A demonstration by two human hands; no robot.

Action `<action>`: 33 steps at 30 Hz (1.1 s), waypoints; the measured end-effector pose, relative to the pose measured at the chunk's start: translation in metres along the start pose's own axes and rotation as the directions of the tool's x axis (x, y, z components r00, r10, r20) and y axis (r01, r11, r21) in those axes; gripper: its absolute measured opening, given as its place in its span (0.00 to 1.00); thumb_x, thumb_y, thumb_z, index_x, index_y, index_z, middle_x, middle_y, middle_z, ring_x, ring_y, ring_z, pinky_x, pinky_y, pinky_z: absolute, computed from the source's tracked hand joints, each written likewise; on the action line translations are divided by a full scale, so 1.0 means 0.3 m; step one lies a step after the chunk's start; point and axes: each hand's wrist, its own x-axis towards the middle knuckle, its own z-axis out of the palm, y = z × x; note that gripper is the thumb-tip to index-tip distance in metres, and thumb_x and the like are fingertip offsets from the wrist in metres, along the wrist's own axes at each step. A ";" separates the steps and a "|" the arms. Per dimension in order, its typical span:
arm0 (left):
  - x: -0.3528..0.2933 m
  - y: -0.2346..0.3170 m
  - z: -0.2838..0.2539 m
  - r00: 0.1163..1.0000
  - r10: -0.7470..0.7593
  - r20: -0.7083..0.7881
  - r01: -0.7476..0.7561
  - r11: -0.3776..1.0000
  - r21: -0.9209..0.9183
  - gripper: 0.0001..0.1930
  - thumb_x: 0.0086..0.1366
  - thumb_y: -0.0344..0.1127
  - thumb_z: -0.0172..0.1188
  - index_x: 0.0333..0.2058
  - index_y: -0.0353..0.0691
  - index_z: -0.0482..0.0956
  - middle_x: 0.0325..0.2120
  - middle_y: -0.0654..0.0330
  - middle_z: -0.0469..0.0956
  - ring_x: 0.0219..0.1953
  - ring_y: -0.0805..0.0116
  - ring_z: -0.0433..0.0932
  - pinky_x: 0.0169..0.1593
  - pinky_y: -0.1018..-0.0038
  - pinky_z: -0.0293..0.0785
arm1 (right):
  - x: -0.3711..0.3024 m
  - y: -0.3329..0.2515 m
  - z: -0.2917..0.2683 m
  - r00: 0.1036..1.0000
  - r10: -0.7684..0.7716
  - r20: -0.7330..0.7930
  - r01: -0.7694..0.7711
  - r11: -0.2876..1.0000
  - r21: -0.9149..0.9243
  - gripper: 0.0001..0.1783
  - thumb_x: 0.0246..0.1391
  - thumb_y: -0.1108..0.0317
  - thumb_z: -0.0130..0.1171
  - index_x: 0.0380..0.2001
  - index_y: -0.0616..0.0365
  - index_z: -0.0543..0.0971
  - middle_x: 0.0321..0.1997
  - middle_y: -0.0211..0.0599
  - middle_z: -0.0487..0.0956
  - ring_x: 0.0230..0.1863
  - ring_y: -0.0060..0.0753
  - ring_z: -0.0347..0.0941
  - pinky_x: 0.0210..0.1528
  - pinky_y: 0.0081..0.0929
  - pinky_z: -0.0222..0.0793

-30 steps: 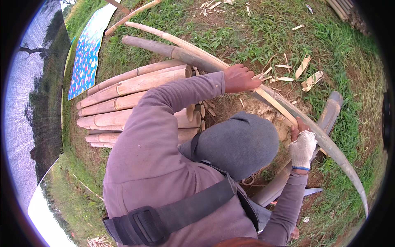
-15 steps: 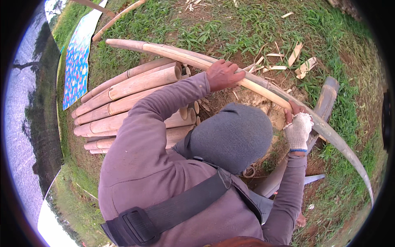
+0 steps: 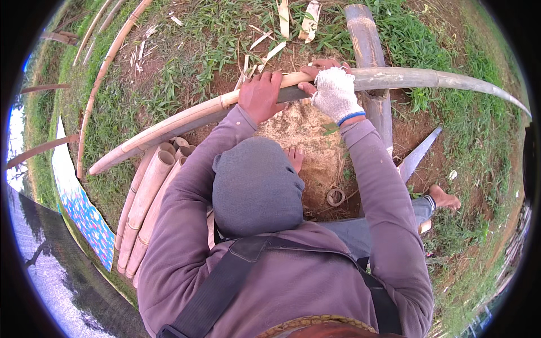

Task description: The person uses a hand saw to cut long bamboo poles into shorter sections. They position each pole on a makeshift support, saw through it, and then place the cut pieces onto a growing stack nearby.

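A long curved bamboo pole (image 3: 186,121) is stretched across the upper frame, from left centre to the right edge. It is gripped at upper centre by the bare left hand (image 3: 260,96), fingers clenched over it, and just beside by the white-gloved right hand (image 3: 333,93), fingers wrapped round. Cut bamboo sections (image 3: 147,191) are stacked lower left; a thick log (image 3: 369,50) is lying under the pole, upper right.

I work outdoors, in a rural yard used for bamboo work. Under my hands is bare brown earth (image 3: 304,129) with green grass (image 3: 186,62) around, and left of them lies a stack of cut pale bamboo tubes (image 3: 147,197).
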 end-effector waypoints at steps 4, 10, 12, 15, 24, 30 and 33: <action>-0.003 0.012 0.012 0.998 -0.026 0.061 0.023 0.999 0.047 0.39 0.57 0.53 0.82 0.59 0.43 0.71 0.46 0.50 0.81 0.50 0.45 0.86 0.51 0.50 0.83 | -0.298 0.056 -0.113 0.897 0.197 -0.395 -0.163 0.980 0.117 0.32 0.62 0.54 0.74 0.65 0.52 0.80 0.64 0.46 0.78 0.64 0.55 0.75 0.70 0.58 0.65; -0.008 0.014 0.034 0.999 -0.023 0.030 0.019 0.994 0.109 0.39 0.59 0.52 0.81 0.61 0.41 0.71 0.52 0.47 0.79 0.51 0.43 0.86 0.52 0.49 0.83 | -1.026 0.258 -0.148 0.360 0.929 -0.084 -0.929 0.349 -0.126 0.24 0.71 0.47 0.62 0.52 0.59 0.85 0.49 0.62 0.86 0.53 0.66 0.83 0.58 0.58 0.77; -0.002 0.014 0.038 0.999 -0.027 0.035 0.022 0.993 0.117 0.41 0.58 0.50 0.82 0.63 0.39 0.70 0.54 0.46 0.79 0.52 0.41 0.86 0.52 0.50 0.84 | -1.197 0.310 -0.105 0.269 0.963 0.028 -0.946 0.269 -0.179 0.30 0.73 0.40 0.55 0.50 0.58 0.88 0.49 0.65 0.87 0.53 0.68 0.85 0.58 0.58 0.77; -0.002 0.014 0.027 0.996 -0.058 0.073 0.044 0.984 0.174 0.44 0.56 0.48 0.84 0.64 0.38 0.68 0.54 0.46 0.79 0.53 0.41 0.86 0.51 0.51 0.84 | -1.371 0.433 0.027 0.276 0.956 0.103 -0.957 0.263 0.123 0.29 0.72 0.41 0.57 0.47 0.58 0.90 0.48 0.65 0.88 0.53 0.68 0.85 0.59 0.57 0.77; 0.047 0.076 0.023 0.996 -0.003 0.093 -0.012 0.987 0.158 0.46 0.55 0.44 0.85 0.64 0.37 0.65 0.57 0.44 0.75 0.54 0.39 0.85 0.52 0.50 0.84 | -1.539 0.678 0.163 0.385 0.885 0.263 -0.920 0.391 0.031 0.38 0.68 0.32 0.58 0.61 0.55 0.84 0.59 0.66 0.85 0.64 0.69 0.80 0.69 0.56 0.73; 0.002 0.029 0.021 0.999 -0.003 0.041 -0.004 0.987 0.163 0.43 0.55 0.44 0.84 0.62 0.37 0.66 0.56 0.44 0.75 0.54 0.39 0.84 0.53 0.49 0.83 | -1.383 0.483 -0.025 0.177 0.984 -0.011 -0.928 0.171 0.331 0.34 0.61 0.44 0.70 0.55 0.65 0.83 0.47 0.58 0.88 0.51 0.59 0.85 0.55 0.48 0.77; 0.010 0.045 0.029 0.999 -0.002 0.051 -0.006 0.987 0.160 0.43 0.55 0.44 0.84 0.62 0.36 0.66 0.55 0.44 0.75 0.54 0.38 0.84 0.53 0.49 0.84 | -1.389 0.450 -0.092 0.105 0.990 -0.093 -0.487 0.133 0.863 0.16 0.69 0.57 0.66 0.39 0.61 0.81 0.28 0.26 0.76 0.31 0.20 0.70 0.34 0.30 0.66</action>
